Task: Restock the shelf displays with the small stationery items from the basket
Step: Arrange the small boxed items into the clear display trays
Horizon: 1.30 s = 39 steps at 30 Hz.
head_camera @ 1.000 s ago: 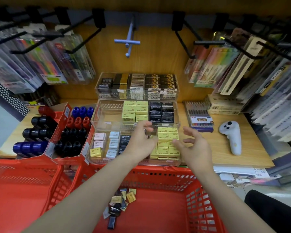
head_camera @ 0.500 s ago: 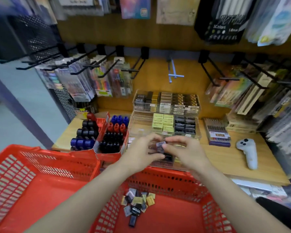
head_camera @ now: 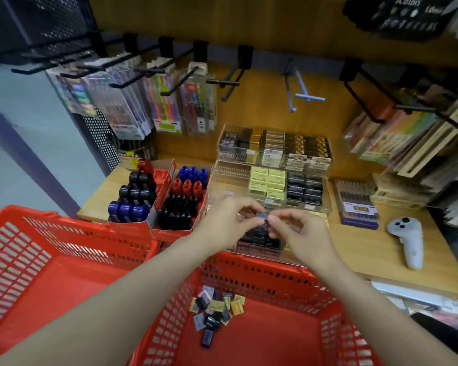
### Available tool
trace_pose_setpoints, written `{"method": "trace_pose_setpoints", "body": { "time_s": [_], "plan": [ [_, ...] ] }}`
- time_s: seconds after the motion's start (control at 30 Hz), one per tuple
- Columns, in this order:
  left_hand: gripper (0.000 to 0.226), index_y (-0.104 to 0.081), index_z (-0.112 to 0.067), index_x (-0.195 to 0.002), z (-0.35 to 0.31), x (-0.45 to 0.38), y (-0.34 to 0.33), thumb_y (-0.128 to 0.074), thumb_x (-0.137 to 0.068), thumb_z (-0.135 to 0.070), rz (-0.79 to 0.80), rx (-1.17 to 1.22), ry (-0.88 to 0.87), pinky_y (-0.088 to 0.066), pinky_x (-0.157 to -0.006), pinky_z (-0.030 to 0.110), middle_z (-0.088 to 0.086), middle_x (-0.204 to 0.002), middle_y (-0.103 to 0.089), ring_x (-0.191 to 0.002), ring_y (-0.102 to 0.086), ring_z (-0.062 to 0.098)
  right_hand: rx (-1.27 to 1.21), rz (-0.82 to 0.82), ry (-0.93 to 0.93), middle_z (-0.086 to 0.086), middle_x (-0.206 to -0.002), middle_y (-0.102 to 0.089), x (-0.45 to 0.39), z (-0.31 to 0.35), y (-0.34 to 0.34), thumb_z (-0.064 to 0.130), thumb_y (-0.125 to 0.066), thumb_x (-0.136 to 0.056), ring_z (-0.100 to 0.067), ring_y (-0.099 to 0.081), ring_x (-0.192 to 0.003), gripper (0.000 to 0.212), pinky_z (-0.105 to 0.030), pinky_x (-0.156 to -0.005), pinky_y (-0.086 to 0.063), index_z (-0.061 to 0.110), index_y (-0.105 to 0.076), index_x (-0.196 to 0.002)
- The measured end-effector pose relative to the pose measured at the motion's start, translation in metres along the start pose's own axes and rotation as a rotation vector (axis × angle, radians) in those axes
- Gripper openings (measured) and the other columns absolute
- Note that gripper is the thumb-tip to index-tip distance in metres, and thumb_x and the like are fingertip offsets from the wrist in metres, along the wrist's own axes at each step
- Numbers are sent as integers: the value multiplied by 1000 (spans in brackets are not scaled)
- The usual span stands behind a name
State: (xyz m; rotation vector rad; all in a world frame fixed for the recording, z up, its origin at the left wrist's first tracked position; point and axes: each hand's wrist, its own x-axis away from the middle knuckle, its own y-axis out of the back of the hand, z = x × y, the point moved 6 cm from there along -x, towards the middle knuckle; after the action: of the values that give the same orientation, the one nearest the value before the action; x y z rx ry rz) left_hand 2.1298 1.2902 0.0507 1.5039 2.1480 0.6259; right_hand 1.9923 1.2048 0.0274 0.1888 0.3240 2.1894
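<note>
Inside red basket [head_camera: 251, 276], loose small boxes [head_camera: 214, 310].

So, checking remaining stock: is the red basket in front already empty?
No, a small pile of stationery packets lies on the red basket's floor.

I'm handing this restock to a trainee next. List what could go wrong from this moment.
1. Both the left hand and right hand pinch one small dark box in mid-air above the clear acrylic tray; a slip could drop it into the wrong compartment.
2. The loose boxes in the red basket mix yellow and dark kinds, so missorting is likely.
</note>
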Motion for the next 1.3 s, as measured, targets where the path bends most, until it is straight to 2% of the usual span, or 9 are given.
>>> {"method": "trace_pose_setpoints", "body": {
  "time_s": [0.1,0.2,0.37,0.47,0.6,0.77,0.93,1.1,1.3],
  "plan": [
    [8,-69,-18,-100,15,-9,-12,-66,-93,-16,31,219,171,-52,-70,14,-8,-83,-67,-72,-62,-2,64,-32,23,3,-70,-71,-4,-7,0,27,-70,-88,-5,-65,-57,8,-19,-54,-50,20,-71,-93],
    [9,-69,-18,-100,22,-14,-24,-66,-93,-14,56,368,300,-58,-76,24,1,-87,-70,-78,-66,15,130,-4,31,4,-80,-69,-11,-9,4,21,-77,-84,-5,-65,-65,20,-21,-56,-56,23,-70,-103],
    [19,-71,-30,-99,14,-26,-23,-76,-85,-17,62,81,137,-49,-79,8,-17,-88,-67,-84,-65,-3,112,31,-78,-1,-83,-71,-20,-20,12,21,-79,-81,-10,-67,-68,25,-21,-59,-57,16,-71,-104],
    [34,-69,-32,-107,17,-22,-30,-79,-81,-13,169,169,200,-56,-84,17,-6,-95,-65,-82,-71,1,42,8,-161,-2,-84,-72,-19,-31,15,23,-79,-81,-10,-66,-65,26,-22,-59,-55,12,-71,-103],
    [29,-68,-31,-105,14,-23,-30,-78,-82,-16,126,-14,175,-58,-81,24,-7,-91,-62,-78,-72,6,71,24,-156,0,-85,-73,-16,-33,13,28,-81,-79,-6,-67,-66,29,-21,-65,-55,15,-73,-104],
    [30,-68,-28,-109,20,-18,-35,-77,-84,-16,130,-38,170,-44,-62,2,-10,-89,-59,-77,-69,3,480,131,81,12,-82,-68,-15,-12,15,33,-79,-81,2,-62,-72,27,-4,-64,-43,27,-73,-106],
    [44,-64,-26,-121,38,-9,-33,-79,-81,-34,130,-293,97,-44,-91,19,-10,-112,-54,-107,-48,4,977,62,170,4,-116,-55,-17,-5,11,44,-71,-85,-18,-47,-116,33,-39,-98,-38,29,-69,-114],
    [44,-65,-31,-122,61,4,-33,-73,-83,-48,226,-517,170,-37,-104,34,-6,-107,-36,-117,-35,17,1252,52,31,-1,-117,-44,-17,-19,-4,53,-69,-81,-24,-34,-119,36,-43,-94,-30,33,-69,-111],
    [40,-62,-32,-128,69,3,-41,-69,-89,-39,223,-564,105,-37,-105,35,0,-117,-43,-123,-36,19,1377,5,-82,-3,-122,-46,-21,-32,-15,53,-67,-83,-25,-39,-119,34,-43,-94,-32,34,-69,-112]
  ]
}}
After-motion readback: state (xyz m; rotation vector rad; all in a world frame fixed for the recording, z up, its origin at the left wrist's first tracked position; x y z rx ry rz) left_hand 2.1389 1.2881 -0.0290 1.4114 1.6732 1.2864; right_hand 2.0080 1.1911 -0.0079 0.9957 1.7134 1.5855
